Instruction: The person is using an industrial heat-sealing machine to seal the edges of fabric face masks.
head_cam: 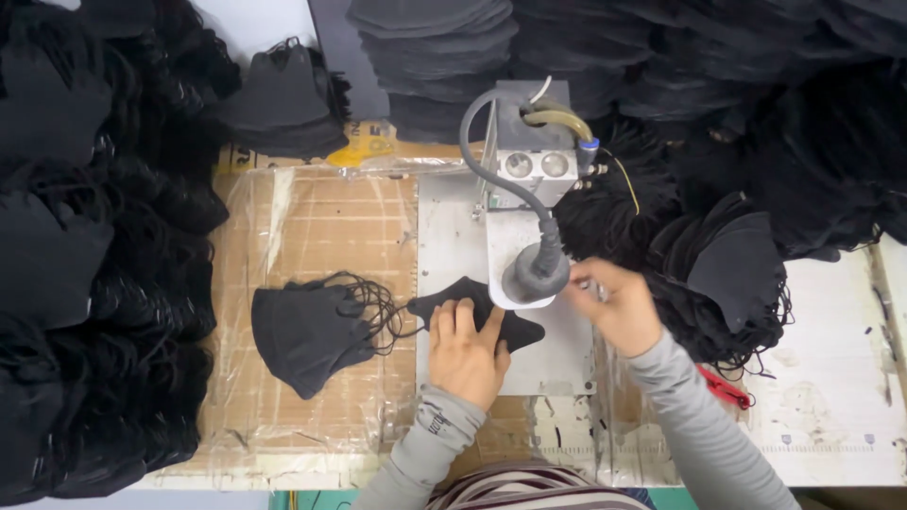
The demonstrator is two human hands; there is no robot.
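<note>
Head view shows the left hand (465, 349) pressed flat, fingers spread, on a black mask piece (477, 312) that lies on the grey metal plate (453, 236) just under the round head of the small press machine (534, 274). At about three o'clock from that head, the right hand (619, 307) has its fingertips pinched together at the edge of the mask piece, though what they pinch is too small to tell. The step looks like lining the piece up under the head, with finished black masks (312, 331) stacked at nine o'clock; the next move likely calls for holding it still and keeping fingers clear of the head.
</note>
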